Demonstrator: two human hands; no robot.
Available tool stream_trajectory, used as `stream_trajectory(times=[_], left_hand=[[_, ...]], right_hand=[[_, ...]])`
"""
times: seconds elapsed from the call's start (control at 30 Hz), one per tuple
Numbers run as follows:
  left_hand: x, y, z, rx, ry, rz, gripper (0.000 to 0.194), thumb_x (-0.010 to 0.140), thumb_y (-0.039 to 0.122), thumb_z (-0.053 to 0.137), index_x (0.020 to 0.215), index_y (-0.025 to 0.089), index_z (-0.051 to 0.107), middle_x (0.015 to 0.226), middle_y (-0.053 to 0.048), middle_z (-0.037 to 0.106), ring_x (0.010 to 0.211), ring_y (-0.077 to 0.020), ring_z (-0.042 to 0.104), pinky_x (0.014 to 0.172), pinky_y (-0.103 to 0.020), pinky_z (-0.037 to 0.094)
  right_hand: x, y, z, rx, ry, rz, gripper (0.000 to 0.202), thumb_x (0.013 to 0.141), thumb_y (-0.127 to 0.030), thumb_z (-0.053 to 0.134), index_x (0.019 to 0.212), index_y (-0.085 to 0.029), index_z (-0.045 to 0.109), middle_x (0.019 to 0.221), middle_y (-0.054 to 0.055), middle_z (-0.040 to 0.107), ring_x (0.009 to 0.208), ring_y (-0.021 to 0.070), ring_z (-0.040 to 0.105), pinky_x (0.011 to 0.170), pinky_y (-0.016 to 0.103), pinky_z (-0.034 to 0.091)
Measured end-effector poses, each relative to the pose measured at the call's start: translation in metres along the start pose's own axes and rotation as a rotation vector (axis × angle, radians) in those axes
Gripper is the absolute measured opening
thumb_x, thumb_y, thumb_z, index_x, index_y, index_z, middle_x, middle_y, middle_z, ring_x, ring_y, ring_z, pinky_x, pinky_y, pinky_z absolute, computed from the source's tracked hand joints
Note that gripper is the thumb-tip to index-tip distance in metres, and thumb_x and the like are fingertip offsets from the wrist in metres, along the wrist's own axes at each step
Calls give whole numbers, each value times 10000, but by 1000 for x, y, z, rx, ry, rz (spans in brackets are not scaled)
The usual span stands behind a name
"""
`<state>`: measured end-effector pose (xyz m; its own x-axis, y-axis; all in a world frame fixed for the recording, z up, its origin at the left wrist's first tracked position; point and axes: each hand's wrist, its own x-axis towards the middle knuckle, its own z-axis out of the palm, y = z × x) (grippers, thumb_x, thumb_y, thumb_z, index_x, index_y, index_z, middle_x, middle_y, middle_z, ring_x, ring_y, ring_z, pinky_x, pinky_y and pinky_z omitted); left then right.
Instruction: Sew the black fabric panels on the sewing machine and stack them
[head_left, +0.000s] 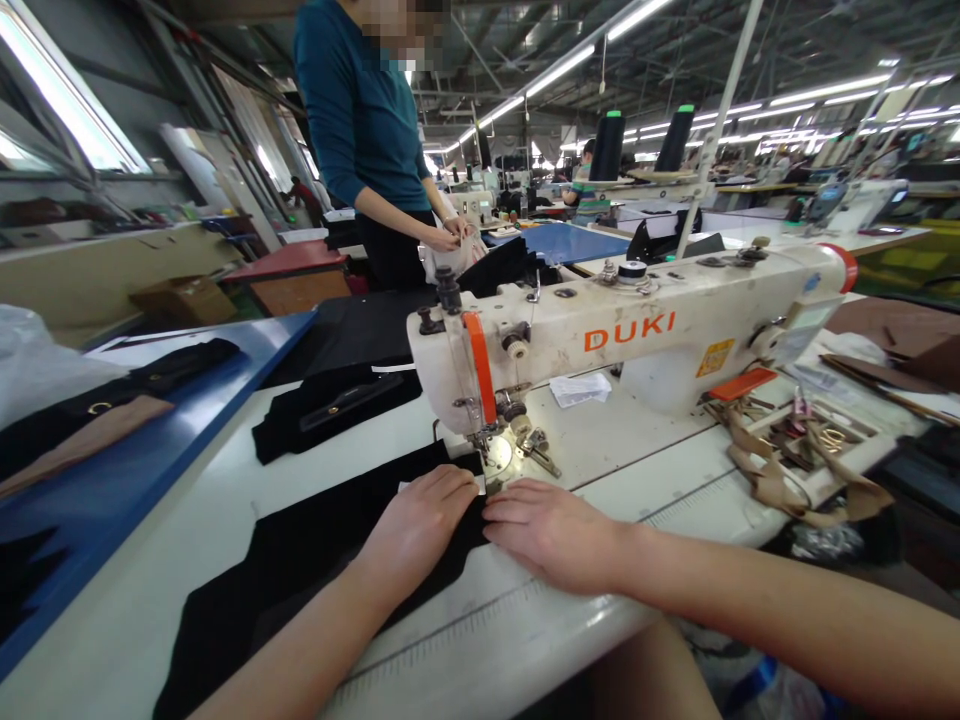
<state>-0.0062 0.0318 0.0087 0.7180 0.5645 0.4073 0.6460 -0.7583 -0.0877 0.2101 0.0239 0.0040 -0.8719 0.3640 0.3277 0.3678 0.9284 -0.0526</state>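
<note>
A white sewing machine (pixel 555 330) marked DUKI stands on a white table, its lit needle area just beyond both hands. Black fabric (pixel 300 560) lies flat to the left and reaches up to the needle plate (pixel 497 455). My left hand (pixel 427 515) rests on this fabric with its fingers together, beside a small white piece (pixel 481 486) at the fingertips. My right hand (pixel 551 530) lies with extended fingers at the fabric's right edge, close to the needle plate. Whether either hand pinches the cloth is hidden.
More black fabric (pixel 330 405) lies behind on the left, near a blue table (pixel 172 420). A tray (pixel 862 455) with scissors and brown strips is at the right. A person in a teal top (pixel 367 120) stands beyond, handling pale material. Folded white paper (pixel 580 389) lies under the machine arm.
</note>
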Motion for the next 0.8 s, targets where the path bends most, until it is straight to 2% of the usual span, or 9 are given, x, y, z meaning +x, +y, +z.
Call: stream_trajectory(times=[0.53,0.8], left_hand=[[1,1,3,-10,69,28,253,925,58,394,908,133,634,894,-88,691,848,-208,654,776,-342,570],[-3,0,4,-12,24,25,308,919,52,362,994,148,645,965,-78,701,916,-201,658,846,-361,570]], right_hand=[[-2,1,5,30,32,5,250,970,-175,436,1072,-111,656,1162,102,655,1089,196,550,1018,339,396],[0,1,-1,70,22,41,233,953,-175,459,1050,-119,663,1098,101,667,1061,197,557,997,330,405]])
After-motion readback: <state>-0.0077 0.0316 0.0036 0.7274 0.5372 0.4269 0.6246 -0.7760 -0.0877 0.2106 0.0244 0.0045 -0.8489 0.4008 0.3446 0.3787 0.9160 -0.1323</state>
